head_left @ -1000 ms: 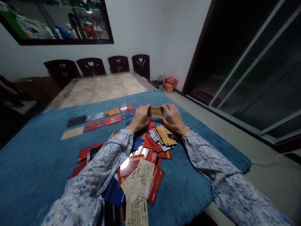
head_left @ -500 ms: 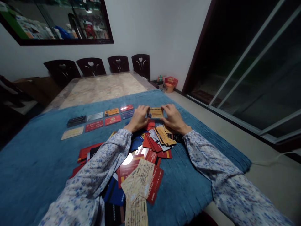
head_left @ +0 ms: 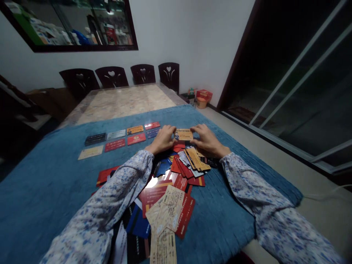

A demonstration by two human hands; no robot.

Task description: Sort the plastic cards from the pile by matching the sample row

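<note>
An orange-yellow card [head_left: 183, 134] with dark print and a small figure is held upright by its two short edges. My left hand [head_left: 164, 139] pinches its left edge, and my right hand [head_left: 206, 140] pinches the right one. Below the hands spreads a loose heap of cards: a yellow card [head_left: 196, 159] on a small fan, red cards [head_left: 185, 216], a blue card [head_left: 138, 222] and beige cards [head_left: 172, 207]. To the left of my left hand lie two rows of single cards, among them a red card [head_left: 136, 139], an orange card [head_left: 135, 129] and a black card [head_left: 95, 138].
A blue cloth [head_left: 55, 176] covers the near part of the marble-look table [head_left: 126, 99]. Dark chairs [head_left: 143, 74] line its far side. An orange bucket [head_left: 201, 102] stands on the floor by the wall, and glass doors [head_left: 297, 80] are at the right.
The view has turned slightly left, so everything sits a little further right. Both hands still hold the orange-yellow card, whose face is now tilted a bit differently.
</note>
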